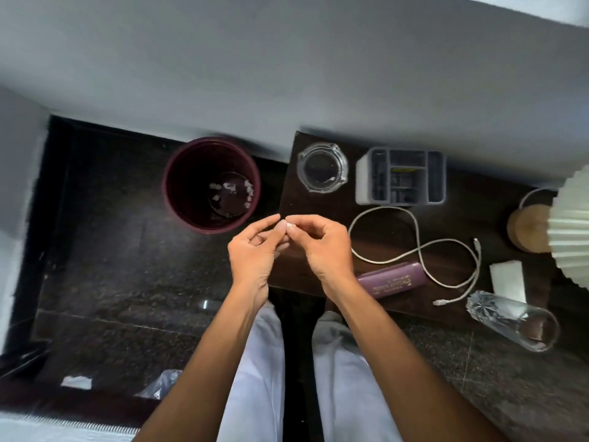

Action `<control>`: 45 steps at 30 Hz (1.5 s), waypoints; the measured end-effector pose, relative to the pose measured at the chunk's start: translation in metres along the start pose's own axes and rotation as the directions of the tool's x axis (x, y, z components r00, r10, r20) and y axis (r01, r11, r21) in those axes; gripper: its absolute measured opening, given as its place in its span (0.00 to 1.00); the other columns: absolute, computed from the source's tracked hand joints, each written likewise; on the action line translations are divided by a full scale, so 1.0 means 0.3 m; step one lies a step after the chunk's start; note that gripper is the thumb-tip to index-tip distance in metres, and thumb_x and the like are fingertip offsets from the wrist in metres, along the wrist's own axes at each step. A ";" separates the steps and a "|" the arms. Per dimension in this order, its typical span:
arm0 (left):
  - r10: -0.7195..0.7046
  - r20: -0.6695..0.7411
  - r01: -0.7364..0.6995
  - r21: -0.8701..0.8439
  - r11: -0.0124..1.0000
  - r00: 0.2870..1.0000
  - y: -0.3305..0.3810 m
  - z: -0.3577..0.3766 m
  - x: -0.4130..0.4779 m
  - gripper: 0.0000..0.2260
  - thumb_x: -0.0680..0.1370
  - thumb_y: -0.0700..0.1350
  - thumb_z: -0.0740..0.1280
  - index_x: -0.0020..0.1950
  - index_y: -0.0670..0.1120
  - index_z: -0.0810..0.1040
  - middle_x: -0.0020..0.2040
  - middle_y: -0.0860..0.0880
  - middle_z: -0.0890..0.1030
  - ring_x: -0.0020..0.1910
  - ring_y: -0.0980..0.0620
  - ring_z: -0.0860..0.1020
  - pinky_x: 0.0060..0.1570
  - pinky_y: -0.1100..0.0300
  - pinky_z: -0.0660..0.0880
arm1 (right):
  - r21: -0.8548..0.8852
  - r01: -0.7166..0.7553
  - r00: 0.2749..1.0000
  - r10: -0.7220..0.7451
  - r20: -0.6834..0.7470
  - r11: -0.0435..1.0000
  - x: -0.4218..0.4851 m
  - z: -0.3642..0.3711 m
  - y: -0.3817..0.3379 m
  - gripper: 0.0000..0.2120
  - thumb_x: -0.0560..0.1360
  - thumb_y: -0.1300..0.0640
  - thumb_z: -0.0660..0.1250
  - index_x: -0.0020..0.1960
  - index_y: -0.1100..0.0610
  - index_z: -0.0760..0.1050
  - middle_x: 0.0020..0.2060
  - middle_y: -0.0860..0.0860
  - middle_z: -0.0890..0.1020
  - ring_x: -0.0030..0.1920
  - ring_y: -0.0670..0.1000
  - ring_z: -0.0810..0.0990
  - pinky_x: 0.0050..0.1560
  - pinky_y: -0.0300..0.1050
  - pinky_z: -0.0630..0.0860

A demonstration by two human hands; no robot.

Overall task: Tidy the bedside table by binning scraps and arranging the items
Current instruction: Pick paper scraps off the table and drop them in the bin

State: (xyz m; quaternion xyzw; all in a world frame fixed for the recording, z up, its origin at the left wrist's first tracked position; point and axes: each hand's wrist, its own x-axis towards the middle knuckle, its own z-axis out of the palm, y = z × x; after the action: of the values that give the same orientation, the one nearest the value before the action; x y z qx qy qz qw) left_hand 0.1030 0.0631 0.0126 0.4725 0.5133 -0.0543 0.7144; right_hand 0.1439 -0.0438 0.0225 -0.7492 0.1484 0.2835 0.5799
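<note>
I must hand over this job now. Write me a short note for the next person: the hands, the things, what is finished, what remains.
Hands: left hand and right hand meet over the table's left edge, pinching a small white scrap together.
Things: maroon bin on the floor, white scraps already inside. On the bedside table: glass ashtray, grey organiser, white cable lying loose, purple case, drinking glass, white block, lamp.
Done: some scraps binned.
Left: bin this scrap, arrange the items.
</note>
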 end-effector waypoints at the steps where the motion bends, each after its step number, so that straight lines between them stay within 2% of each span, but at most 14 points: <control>1: 0.004 -0.003 -0.004 0.009 1.000 1.000 0.015 -0.017 0.012 0.09 0.76 0.37 0.74 0.56 0.41 0.84 0.39 0.44 0.87 0.39 0.53 0.85 0.45 0.63 0.83 | -0.056 0.021 1.000 -0.021 0.006 0.998 0.013 0.025 -0.001 0.05 0.74 0.59 0.73 0.50 0.54 0.86 0.43 0.48 0.88 0.48 0.43 0.85 0.56 0.42 0.80; 3: 0.010 -0.011 -0.010 0.025 1.000 1.000 0.039 -0.044 0.037 0.10 0.76 0.37 0.74 0.57 0.40 0.84 0.39 0.45 0.86 0.38 0.55 0.85 0.45 0.63 0.84 | -0.184 0.062 0.998 -0.061 0.013 0.981 0.036 0.067 -0.005 0.05 0.75 0.57 0.73 0.50 0.51 0.85 0.43 0.44 0.87 0.48 0.40 0.84 0.55 0.38 0.78; 5: 0.011 -0.020 -0.010 0.047 0.999 1.000 0.061 -0.078 0.069 0.10 0.77 0.38 0.74 0.58 0.42 0.84 0.41 0.43 0.87 0.39 0.54 0.86 0.47 0.60 0.84 | -0.260 0.110 0.994 -0.102 0.044 0.959 0.058 0.116 -0.013 0.07 0.76 0.57 0.72 0.52 0.50 0.85 0.44 0.42 0.87 0.48 0.37 0.83 0.52 0.28 0.74; 8: 0.004 -0.029 -0.001 0.080 0.997 1.000 0.093 -0.126 0.122 0.10 0.78 0.38 0.72 0.59 0.44 0.84 0.45 0.42 0.88 0.44 0.51 0.87 0.50 0.57 0.84 | -0.335 0.154 0.988 -0.136 0.077 0.930 0.098 0.185 -0.012 0.08 0.77 0.59 0.71 0.54 0.51 0.85 0.47 0.45 0.87 0.49 0.39 0.82 0.49 0.23 0.73; 12: -0.038 -0.035 0.040 0.033 0.999 0.999 0.133 -0.184 0.180 0.09 0.80 0.37 0.68 0.59 0.44 0.83 0.48 0.43 0.88 0.49 0.51 0.87 0.53 0.57 0.83 | -0.409 0.184 0.982 -0.154 0.105 0.894 0.156 0.288 -0.002 0.07 0.77 0.60 0.69 0.53 0.52 0.84 0.46 0.46 0.85 0.49 0.42 0.82 0.53 0.36 0.78; 16: -0.128 -0.029 0.125 -0.103 0.987 0.991 0.150 -0.243 0.256 0.10 0.83 0.36 0.62 0.61 0.41 0.81 0.54 0.41 0.86 0.54 0.50 0.86 0.54 0.59 0.82 | -0.403 0.184 0.982 -0.148 0.118 0.897 0.204 0.397 -0.001 0.06 0.79 0.63 0.66 0.51 0.56 0.81 0.44 0.48 0.84 0.46 0.43 0.82 0.50 0.37 0.80; 19: -0.205 -0.043 0.187 -0.254 0.949 0.978 0.169 -0.294 0.311 0.12 0.84 0.36 0.60 0.64 0.38 0.78 0.53 0.41 0.84 0.53 0.50 0.84 0.52 0.59 0.81 | -0.350 0.089 0.994 -0.061 0.088 0.932 0.240 0.464 -0.003 0.07 0.80 0.63 0.66 0.55 0.58 0.80 0.47 0.51 0.84 0.45 0.43 0.83 0.51 0.40 0.83; 22: -0.234 -0.055 0.207 -0.302 0.930 0.971 0.185 -0.332 0.356 0.11 0.84 0.37 0.61 0.65 0.38 0.78 0.54 0.40 0.84 0.54 0.48 0.84 0.53 0.58 0.80 | -0.307 -0.002 0.996 0.028 0.083 0.952 0.273 0.516 0.001 0.12 0.80 0.63 0.66 0.63 0.57 0.78 0.51 0.52 0.84 0.48 0.45 0.85 0.55 0.44 0.83; 25: -0.231 -0.057 0.205 -0.293 0.934 0.971 0.204 -0.358 0.391 0.11 0.84 0.38 0.61 0.65 0.38 0.77 0.56 0.39 0.83 0.55 0.48 0.83 0.55 0.57 0.80 | -0.315 -0.027 0.991 0.067 0.115 0.949 0.298 0.552 0.007 0.17 0.79 0.64 0.66 0.67 0.55 0.75 0.54 0.52 0.84 0.52 0.46 0.85 0.59 0.46 0.81; 28: -0.222 -0.076 0.192 -0.285 0.939 0.972 0.220 -0.373 0.410 0.11 0.84 0.38 0.61 0.65 0.38 0.77 0.56 0.39 0.83 0.54 0.48 0.83 0.57 0.56 0.79 | -0.225 -0.080 0.986 0.110 0.123 0.971 0.301 0.563 -0.005 0.18 0.80 0.66 0.64 0.69 0.57 0.73 0.54 0.53 0.84 0.51 0.46 0.85 0.57 0.42 0.82; 32: -0.202 -0.072 0.179 -0.241 0.954 0.977 0.220 -0.385 0.396 0.11 0.84 0.39 0.61 0.65 0.39 0.77 0.57 0.40 0.83 0.56 0.48 0.83 0.57 0.56 0.80 | -0.061 -0.169 0.976 0.176 0.130 0.984 0.279 0.545 -0.007 0.17 0.80 0.65 0.65 0.67 0.56 0.73 0.53 0.52 0.84 0.49 0.45 0.85 0.57 0.43 0.82; 36: -0.180 -0.052 0.171 -0.134 0.976 0.982 0.202 -0.355 0.332 0.11 0.85 0.41 0.62 0.65 0.42 0.78 0.57 0.42 0.84 0.56 0.48 0.84 0.55 0.57 0.80 | -0.004 -0.203 0.971 0.202 0.126 0.979 0.225 0.472 -0.001 0.13 0.80 0.62 0.65 0.64 0.56 0.76 0.53 0.52 0.84 0.51 0.47 0.85 0.56 0.44 0.83; 41: -0.210 -0.010 0.210 -0.005 0.978 0.978 0.119 -0.248 0.201 0.09 0.84 0.42 0.62 0.61 0.46 0.80 0.56 0.45 0.85 0.56 0.49 0.84 0.53 0.57 0.80 | -0.062 -0.170 0.984 0.173 0.042 0.984 0.098 0.291 0.016 0.09 0.80 0.59 0.65 0.58 0.52 0.80 0.48 0.48 0.86 0.49 0.46 0.85 0.54 0.45 0.83; 45: -0.269 0.035 0.267 0.039 0.963 0.963 -0.009 -0.114 0.072 0.10 0.84 0.41 0.61 0.61 0.44 0.80 0.53 0.44 0.84 0.49 0.50 0.83 0.50 0.57 0.81 | -0.077 -0.107 0.992 0.101 -0.074 0.991 -0.008 0.099 0.105 0.08 0.78 0.60 0.67 0.53 0.52 0.82 0.44 0.49 0.87 0.45 0.45 0.86 0.53 0.52 0.83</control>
State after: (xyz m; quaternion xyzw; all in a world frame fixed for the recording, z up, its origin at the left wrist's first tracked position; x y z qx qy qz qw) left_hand 0.0883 0.0955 -0.0069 0.4095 0.5571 -0.1686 0.7025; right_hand 0.1171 -0.0247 -0.0057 -0.7727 0.1961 0.2926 0.5281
